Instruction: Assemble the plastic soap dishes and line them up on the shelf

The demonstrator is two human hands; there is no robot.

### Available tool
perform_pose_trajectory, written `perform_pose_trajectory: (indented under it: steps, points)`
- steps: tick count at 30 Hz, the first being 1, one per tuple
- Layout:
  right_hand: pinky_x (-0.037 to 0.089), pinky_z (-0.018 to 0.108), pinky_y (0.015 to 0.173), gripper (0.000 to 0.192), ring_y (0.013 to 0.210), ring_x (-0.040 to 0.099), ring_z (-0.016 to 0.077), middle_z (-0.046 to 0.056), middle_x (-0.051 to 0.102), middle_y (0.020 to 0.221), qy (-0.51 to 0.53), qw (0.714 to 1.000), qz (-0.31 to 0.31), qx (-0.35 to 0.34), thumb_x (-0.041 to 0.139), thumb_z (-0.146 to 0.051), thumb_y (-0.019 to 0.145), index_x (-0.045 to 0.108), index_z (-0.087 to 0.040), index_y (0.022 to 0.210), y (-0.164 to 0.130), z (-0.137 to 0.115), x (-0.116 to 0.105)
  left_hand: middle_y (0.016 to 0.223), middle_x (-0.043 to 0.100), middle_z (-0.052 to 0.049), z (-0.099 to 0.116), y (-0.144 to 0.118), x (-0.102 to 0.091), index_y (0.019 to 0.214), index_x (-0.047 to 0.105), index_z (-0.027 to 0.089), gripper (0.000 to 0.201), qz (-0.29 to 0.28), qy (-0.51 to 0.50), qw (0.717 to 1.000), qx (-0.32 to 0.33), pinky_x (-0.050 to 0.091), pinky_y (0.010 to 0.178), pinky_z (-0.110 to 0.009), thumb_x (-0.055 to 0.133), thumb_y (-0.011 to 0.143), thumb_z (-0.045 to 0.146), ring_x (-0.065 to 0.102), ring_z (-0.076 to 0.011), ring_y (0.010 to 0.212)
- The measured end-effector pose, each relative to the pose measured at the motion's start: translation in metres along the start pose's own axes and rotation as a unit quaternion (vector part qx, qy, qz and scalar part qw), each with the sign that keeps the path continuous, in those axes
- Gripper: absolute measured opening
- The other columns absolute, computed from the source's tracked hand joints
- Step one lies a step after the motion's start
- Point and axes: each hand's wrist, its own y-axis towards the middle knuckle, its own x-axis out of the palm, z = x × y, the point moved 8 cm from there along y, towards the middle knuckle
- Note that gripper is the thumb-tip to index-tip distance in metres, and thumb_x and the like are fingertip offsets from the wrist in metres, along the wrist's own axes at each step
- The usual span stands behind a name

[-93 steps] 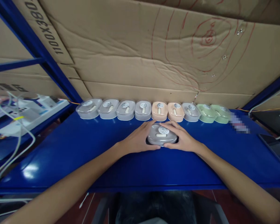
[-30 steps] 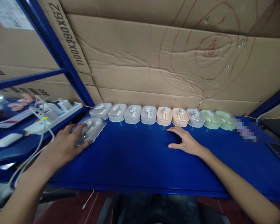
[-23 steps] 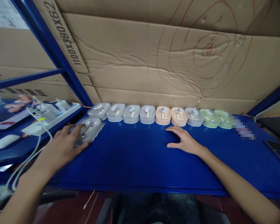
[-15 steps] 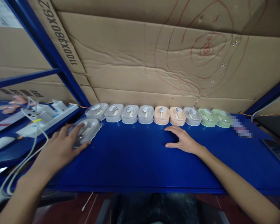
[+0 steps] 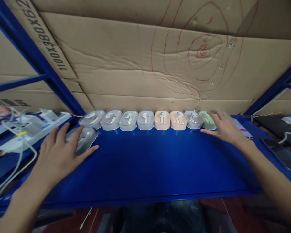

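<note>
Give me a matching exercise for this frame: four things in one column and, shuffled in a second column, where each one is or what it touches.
Things:
1. left hand
2. right hand
3. two peach cases
4. phone

Places:
A. middle of the row along the cardboard wall
B. far right edge of the blue table, lying flat
C. on the lone grey case in front of the row's left end
D. at the green case near the row's right end

Pairs: 1-C, 2-D, 3-A, 4-B
</note>
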Motion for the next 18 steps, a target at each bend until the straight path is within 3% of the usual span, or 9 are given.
perform_pose_trajectory:
  steps: [4,7,11,18]
  points:
    - [0.041,0.066,0.114,0.110,0.148,0.046,0.0587,0.044,0.039,0.164,-0.112,0.989,-0.022,0.090,0.064,-0.079,0.093,0.037,0.000,0.164,-0.026,0.073,0.019,0.179,0.019,-0.026,0.042,0.011,-0.007,0.166,0.038,0.011,0.083,0.042,-0.010,0.995,0.087,0.024,0.129,-0.071,0.052,0.102,0.062,0.016,-0.0547,0.165]
    - [0.040,0.063,0.115,0.105,0.149,0.046,0.0552,0.042,0.043,0.163,-0.116,0.986,-0.043,0.111,0.054,-0.080,0.096,0.039,-0.001,0.163,-0.041,0.099,0.040,0.180,0.019,-0.023,0.076,0.017,-0.004,0.167,0.038,0.014,0.085,0.034,-0.027,0.987,0.152,0.021,0.130,-0.072,0.058,0.101,0.063,0.012,-0.0541,0.166]
    - [0.043,0.063,0.113,0.095,0.146,0.049,0.0519,0.035,0.051,0.160,-0.115,0.987,-0.037,0.108,0.045,-0.078,0.099,0.042,-0.007,0.162,-0.052,0.101,0.048,0.179,0.027,-0.021,0.116,0.025,0.000,0.164,0.046,0.018,0.081,0.031,-0.069,0.974,0.215,0.019,0.132,-0.074,0.066,0.098,0.063,0.011,-0.0527,0.167]
    - [0.052,0.061,0.099,0.077,0.127,0.062,0.0496,0.033,0.061,0.146,-0.192,0.975,-0.052,0.101,0.044,-0.065,0.104,0.052,-0.006,0.153,-0.081,0.071,0.022,0.175,0.033,-0.025,0.178,0.030,0.005,0.157,0.054,0.015,0.078,0.002,-0.105,0.946,0.308,0.020,0.133,-0.073,0.071,0.098,0.062,0.010,-0.0514,0.168]
